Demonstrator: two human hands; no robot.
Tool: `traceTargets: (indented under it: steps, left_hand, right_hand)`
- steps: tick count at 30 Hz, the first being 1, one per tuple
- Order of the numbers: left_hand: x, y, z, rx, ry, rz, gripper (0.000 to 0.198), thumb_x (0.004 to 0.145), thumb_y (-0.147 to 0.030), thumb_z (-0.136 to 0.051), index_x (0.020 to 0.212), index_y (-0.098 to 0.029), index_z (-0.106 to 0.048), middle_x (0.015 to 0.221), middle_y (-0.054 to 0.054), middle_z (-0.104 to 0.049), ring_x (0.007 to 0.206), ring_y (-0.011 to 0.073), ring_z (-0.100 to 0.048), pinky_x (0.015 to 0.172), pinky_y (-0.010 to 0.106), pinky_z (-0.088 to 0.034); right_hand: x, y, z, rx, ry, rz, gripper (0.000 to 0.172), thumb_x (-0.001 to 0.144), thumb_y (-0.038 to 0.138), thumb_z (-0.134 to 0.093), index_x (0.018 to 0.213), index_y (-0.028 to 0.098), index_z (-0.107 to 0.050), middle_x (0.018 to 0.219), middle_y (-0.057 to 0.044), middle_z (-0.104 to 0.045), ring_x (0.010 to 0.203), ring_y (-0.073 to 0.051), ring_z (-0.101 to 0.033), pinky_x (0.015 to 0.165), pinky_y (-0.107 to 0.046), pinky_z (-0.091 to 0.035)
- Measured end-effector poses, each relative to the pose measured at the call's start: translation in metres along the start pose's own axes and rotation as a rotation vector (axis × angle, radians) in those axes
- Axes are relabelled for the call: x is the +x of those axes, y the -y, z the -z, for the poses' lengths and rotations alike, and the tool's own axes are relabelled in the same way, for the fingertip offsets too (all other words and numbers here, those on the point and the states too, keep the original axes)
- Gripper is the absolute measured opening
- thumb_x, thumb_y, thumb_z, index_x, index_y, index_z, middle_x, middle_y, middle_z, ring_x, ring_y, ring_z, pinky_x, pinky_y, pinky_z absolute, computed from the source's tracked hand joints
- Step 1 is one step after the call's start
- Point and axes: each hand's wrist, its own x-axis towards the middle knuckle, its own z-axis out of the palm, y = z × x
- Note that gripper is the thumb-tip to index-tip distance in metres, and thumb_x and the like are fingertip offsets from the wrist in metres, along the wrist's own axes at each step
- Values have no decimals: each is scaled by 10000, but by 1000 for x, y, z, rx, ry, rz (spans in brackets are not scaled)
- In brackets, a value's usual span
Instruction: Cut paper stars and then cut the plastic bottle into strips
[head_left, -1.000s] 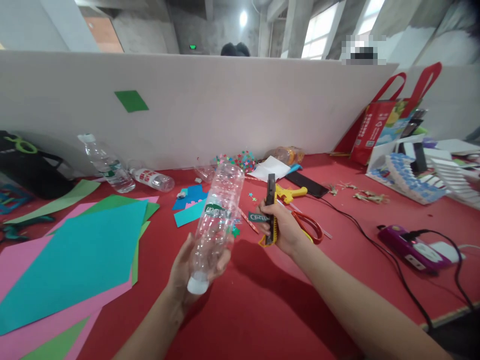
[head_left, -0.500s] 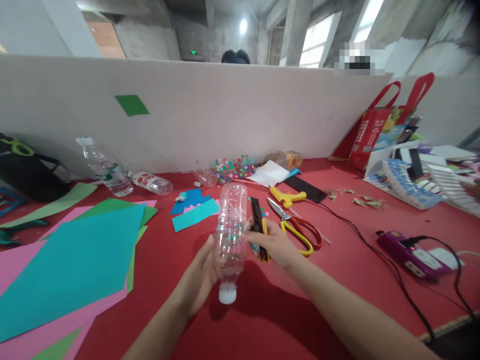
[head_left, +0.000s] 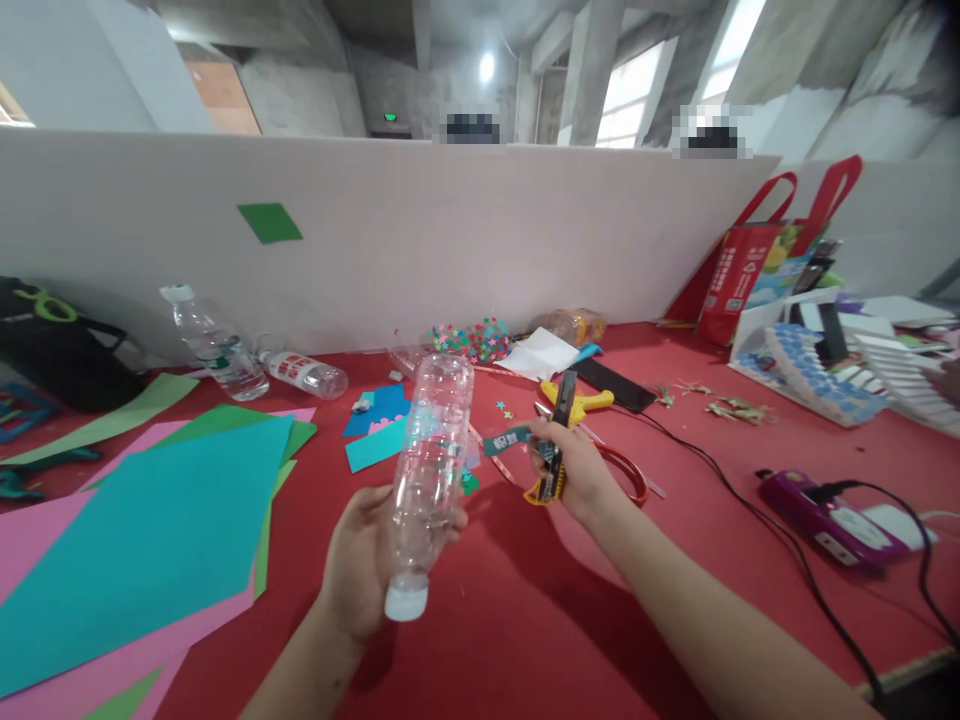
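My left hand [head_left: 360, 565] is wrapped round a clear plastic bottle [head_left: 431, 450], which is tilted with its white cap toward me. The bottle has no label on it. In my right hand [head_left: 574, 465] is a black and yellow utility knife [head_left: 555, 440], held upright. A dark green label strip [head_left: 504, 442] with pale print sticks out to the left from the same fingers, apart from the bottle. Beyond that hand lie a yellow glue gun [head_left: 585, 400] and red-handled scissors [head_left: 626, 470], partly hidden by my hand and the knife.
Coloured paper sheets [head_left: 165, 520] cover the left of the red table [head_left: 480, 640]. Two more bottles, one upright-leaning [head_left: 217, 350] and one lying [head_left: 304, 373], rest by the white partition [head_left: 420, 240]. A purple power strip [head_left: 832, 515] with cords lies at the right.
The label strip has come away from the bottle in my right hand, which moved right with the knife. My left hand has taken a fuller grip and shifted the bottle left, tilting it.
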Motion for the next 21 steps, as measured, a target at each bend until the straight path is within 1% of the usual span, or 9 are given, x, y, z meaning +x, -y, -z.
traceTargets:
  steps: [2, 4, 6, 8, 12, 14, 17, 19, 21]
  left_hand:
    - [2, 1, 4, 18, 24, 4, 460, 803, -497, -608, 1047, -112, -670, 819, 141, -743, 651, 221, -703, 494, 268, -543]
    - [4, 2, 6, 42, 48, 8, 502, 816, -560, -603, 1089, -143, -659, 863, 131, -746, 629, 210, -700, 451, 254, -523]
    - [4, 3, 6, 59, 34, 7, 436, 837, -503, -606, 1092, -153, -653, 900, 128, -749, 672, 227, -715, 517, 293, -562]
    - [4, 5, 1, 73, 1, 36, 363, 872, -416, -567, 1067, -123, -656, 924, 147, -749, 744, 256, -727, 623, 353, -592]
    - [0, 10, -12, 120, 13, 126, 375, 892, -383, -521, 1100, -100, -652, 968, 157, -741, 850, 289, -721, 726, 412, -585]
    - [-3, 14, -15, 166, 3, 94, 352, 861, -390, -583, 1081, -126, -659, 921, 126, -740, 826, 266, -714, 726, 389, -578]
    - [-6, 19, -15, 288, -23, -22, 350, 753, -308, -728, 1061, -158, -654, 893, 77, -728, 768, 206, -694, 726, 319, -558]
    - [-6, 21, -14, 307, -22, -58, 408, 704, -274, -758, 1078, -172, -634, 907, 62, -719, 762, 198, -688, 730, 311, -550]
    - [-4, 22, -13, 272, -5, -63, 397, 703, -304, -738, 1057, -171, -617, 859, 60, -709, 710, 203, -681, 671, 313, -545]
  right_hand:
    - [-3, 3, -2, 5, 65, -9, 170, 688, 324, -665, 699, 211, -538, 550, 60, -501, 419, -91, -398, 379, -200, -338]
    - [-9, 7, -6, -3, 133, -20, 191, 681, 351, -650, 695, 222, -511, 596, 53, -527, 406, -84, -380, 383, -209, -340]
    - [-15, 11, -12, -30, 181, -26, 219, 675, 375, -646, 678, 224, -487, 608, 55, -525, 398, -73, -357, 382, -205, -323]
    - [-21, 14, -18, -83, 204, -25, 245, 665, 376, -665, 655, 224, -473, 567, 68, -491, 393, -71, -340, 377, -198, -299]
    - [-31, 12, -31, -233, 213, 1, 263, 628, 309, -738, 631, 223, -489, 492, 89, -438, 408, -84, -341, 387, -202, -279]
    - [-34, 10, -37, -295, 204, 37, 254, 607, 248, -746, 641, 222, -497, 519, 89, -448, 458, -92, -363, 432, -206, -311]
    - [-37, 8, -41, -366, 197, 80, 212, 611, 200, -693, 645, 223, -486, 559, 84, -448, 512, -102, -377, 490, -217, -347]
    - [-37, 7, -41, -410, 194, 107, 196, 613, 195, -645, 617, 227, -452, 544, 88, -405, 505, -101, -351, 485, -220, -332]
    - [-36, 6, -40, -452, 170, 150, 193, 608, 194, -600, 596, 233, -411, 538, 90, -360, 500, -99, -316, 471, -218, -299]
